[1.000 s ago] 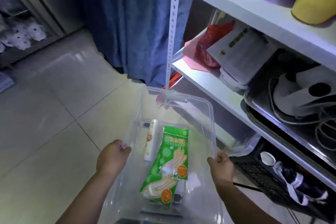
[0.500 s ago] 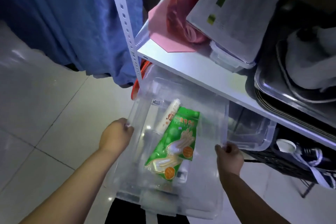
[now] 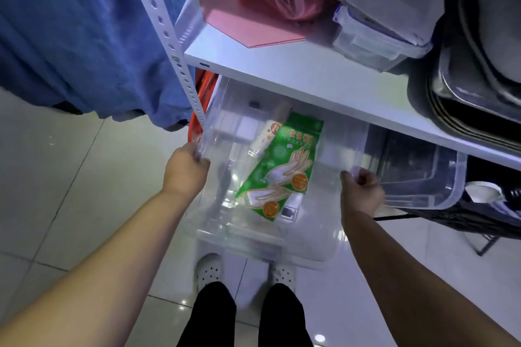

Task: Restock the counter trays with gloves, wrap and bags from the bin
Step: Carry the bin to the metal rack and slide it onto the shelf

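Bin (image 3: 253, 242), a rectangular tub of clear, glossy plastic with rounded corners, sits mid-frame between both hands, its far end under the flat white shelf (image 3: 296, 73); the left hand (image 3: 186, 169) curls tightly round the rim at the bin's 9 o'clock; the right hand (image 3: 362, 191) clenches the rim at its 3 o'clock, fingers folded over the lip. On the bin's floor lies a green glove packet (image 3: 282, 166), a shiny film pouch printed with pale hands and orange discs, slanting from 1 to 7 o'clock; a slim white roll (image 3: 266, 138), cylindrical, touches the packet's upper left edge at 11 o'clock. At the bin's 3 o'clock, just beside the right hand, stands a second clear tub (image 3: 423, 175). A perforated white post (image 3: 169, 36) rises at 11 o'clock, with soft blue cloth (image 3: 84, 31) hanging beyond it; stacked metal trays (image 3: 465, 98) rest on the shelf at 2 o'clock; pale glossy tiles (image 3: 56, 177) cover the ground; white perforated clogs (image 3: 208, 270) show at 6 o'clock.
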A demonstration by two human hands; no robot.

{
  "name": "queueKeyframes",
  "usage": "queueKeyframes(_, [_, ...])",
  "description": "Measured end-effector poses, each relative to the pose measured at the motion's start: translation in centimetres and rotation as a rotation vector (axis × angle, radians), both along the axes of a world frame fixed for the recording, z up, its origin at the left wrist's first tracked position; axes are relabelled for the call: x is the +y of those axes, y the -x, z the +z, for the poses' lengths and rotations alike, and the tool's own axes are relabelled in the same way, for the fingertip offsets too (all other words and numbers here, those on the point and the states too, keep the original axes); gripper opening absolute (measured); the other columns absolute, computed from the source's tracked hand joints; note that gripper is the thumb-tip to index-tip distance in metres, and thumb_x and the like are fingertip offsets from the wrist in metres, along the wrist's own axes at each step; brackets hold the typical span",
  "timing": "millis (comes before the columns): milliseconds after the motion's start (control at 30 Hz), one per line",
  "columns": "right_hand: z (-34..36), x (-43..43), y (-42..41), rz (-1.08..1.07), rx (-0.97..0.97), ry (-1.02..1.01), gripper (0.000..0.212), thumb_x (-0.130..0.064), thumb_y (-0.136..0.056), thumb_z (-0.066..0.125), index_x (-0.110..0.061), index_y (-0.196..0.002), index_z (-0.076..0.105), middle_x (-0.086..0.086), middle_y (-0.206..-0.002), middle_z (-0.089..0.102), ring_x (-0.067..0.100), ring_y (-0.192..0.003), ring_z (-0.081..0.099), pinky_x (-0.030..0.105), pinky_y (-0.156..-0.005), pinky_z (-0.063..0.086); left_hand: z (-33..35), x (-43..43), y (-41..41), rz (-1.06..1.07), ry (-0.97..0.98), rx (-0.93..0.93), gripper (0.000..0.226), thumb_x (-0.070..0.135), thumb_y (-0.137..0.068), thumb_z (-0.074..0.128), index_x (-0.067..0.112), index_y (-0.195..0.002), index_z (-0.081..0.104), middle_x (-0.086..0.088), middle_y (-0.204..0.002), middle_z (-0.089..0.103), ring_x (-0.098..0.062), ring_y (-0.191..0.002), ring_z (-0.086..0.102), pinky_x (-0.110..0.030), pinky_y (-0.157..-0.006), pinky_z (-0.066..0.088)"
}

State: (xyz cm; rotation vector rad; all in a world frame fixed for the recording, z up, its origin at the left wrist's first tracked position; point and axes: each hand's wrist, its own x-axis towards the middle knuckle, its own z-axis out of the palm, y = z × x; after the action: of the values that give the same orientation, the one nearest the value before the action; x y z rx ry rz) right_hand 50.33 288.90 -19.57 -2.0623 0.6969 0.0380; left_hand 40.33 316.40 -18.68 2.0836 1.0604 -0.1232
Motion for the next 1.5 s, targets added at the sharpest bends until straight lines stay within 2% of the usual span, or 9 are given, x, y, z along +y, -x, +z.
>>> queueKeyframes(133, [-0.4, 0.4, -1.5, -0.027, 0.002, -0.045, 0.015, -0.013, -0.077, 0.069, -0.019, -0.09, 0.066, -0.01, -0.066, 0.056, 0.004, -0.058, 0.053, 0.021, -0.065, 0.042, -0.7, 0.0, 1.3, 0.021, 0.027, -0.03, 0.023, 0.0, -0.082, 0.051, 0.003, -0.104, 0.06, -0.02, -0.095, 0.065, -0.034, -0.082, 0.057, -0.028, -0.069, 0.037])
queueKeyframes(367, [-0.7, 1.1, -3.8, 0.024, 0.016, -0.052, 0.021, -0.014, -0.077, 0.071, -0.023, -0.069, 0.054, -0.01, -0.063, 0.053, 0.016, -0.068, 0.054, 0.025, -0.067, 0.043, -2.0, -0.5, 5.6, 0.091, 0.026, 0.004, 0.019, 0.012, -0.088, 0.053, 0.011, -0.106, 0.058, -0.006, -0.085, 0.06, -0.029, -0.076, 0.055, -0.032, -0.07, 0.04])
queueKeyframes(467, [0.2, 0.2, -2.5, 0.062, 0.007, -0.054, 0.01, -0.015, -0.082, 0.067, -0.018, -0.092, 0.063, -0.006, -0.075, 0.06, 0.016, -0.078, 0.058, 0.026, -0.075, 0.046, -2.1, -1.5, 6.7, 0.233, 0.193, -0.022, 0.015, 0.009, -0.091, 0.046, 0.006, -0.104, 0.053, -0.012, -0.08, 0.059, -0.033, -0.071, 0.059, -0.04, -0.072, 0.054])
queueKeyframes(600, [3.1, -3.5, 0.3, 0.023, -0.189, 0.165, 0.015, -0.012, -0.087, 0.057, -0.017, -0.096, 0.067, 0.002, -0.099, 0.063, 0.015, -0.087, 0.06, 0.027, -0.082, 0.048, -1.9, -2.8, 6.7, 0.47, 0.41, -0.131, 0.009, -0.001, -0.091, 0.041, 0.007, -0.094, 0.045, -0.01, -0.075, 0.052, -0.011, -0.047, 0.058, -0.021, -0.049, 0.056])
queueKeyframes(733, [5.9, -7.5, 0.7, -0.038, -0.298, 0.332, 0.014, -0.009, -0.088, 0.055, -0.014, -0.095, 0.066, 0.003, -0.098, 0.055, 0.024, -0.093, 0.058, 0.029, -0.08, 0.046, -1.9, -3.4, 6.1, 0.466, 0.444, -0.095, 0.013, -0.003, -0.089, 0.039, 0.009, -0.084, 0.042, 0.008, -0.042, 0.058, -0.006, -0.032, 0.053, -0.043, -0.075, 0.05])
queueKeyframes(800, [6.6, -8.9, 0.1, -0.064, -0.291, 0.404, 0.017, -0.009, -0.089, 0.054, -0.01, -0.102, 0.064, 0.009, -0.108, 0.053, 0.028, -0.103, 0.053, 0.028, -0.083, 0.042, -1.7, -4.0, 5.8, 0.458, 0.454, -0.098, 0.012, -0.004, -0.089, 0.038, 0.007, -0.086, 0.04, 0.002, -0.044, 0.055, -0.004, -0.03, 0.052, -0.039, -0.068, 0.052])
queueKeyframes(933, [6.7, -10.4, -1.5, -0.055, -0.09, 0.54, 0.031, -0.022, -0.093, 0.052, -0.002, -0.117, 0.053, 0.024, -0.123, 0.049, 0.039, -0.115, 0.041, 0.045, -0.094, 0.037, -1.3, -5.0, 5.2, 0.451, 0.469, -0.129, 0.011, -0.006, -0.09, 0.038, 0.005, -0.092, 0.039, -0.011, -0.065, 0.042, -0.013, -0.038, 0.056, -0.017, -0.04, 0.05])
queueKeyframes(1200, [6.1, -9.6, -2.4, -0.071, 0.014, 0.061, 0.033, -0.037, -0.098, 0.038, -0.006, -0.106, 0.045, 0.01, -0.095, 0.05, 0.023, -0.089, 0.047, 0.032, -0.079, 0.034, -0.8, -5.5, 5.9, 0.235, 0.228, -0.017, 0.006, 0.008, -0.091, 0.042, 0.008, -0.096, 0.044, -0.021, -0.082, 0.066, -0.034, -0.078, 0.066, -0.034, -0.069, 0.042])
queueKeyframes(1500, [4.4, -1.7, 4.8, 0.154, -0.052, 0.126, 0.018, -0.01, -0.086, 0.055, -0.007, -0.081, 0.039, 0.007, -0.089, 0.035, 0.036, -0.089, 0.043, 0.051, -0.081, 0.04, -0.4, -4.8, 6.1, 0.235, 0.316, -0.051, 0.02, 0.005, -0.09, 0.044, 0.014, -0.106, 0.05, -0.011, -0.078, 0.064, -0.037, -0.085, 0.066, -0.047, -0.085, 0.049])
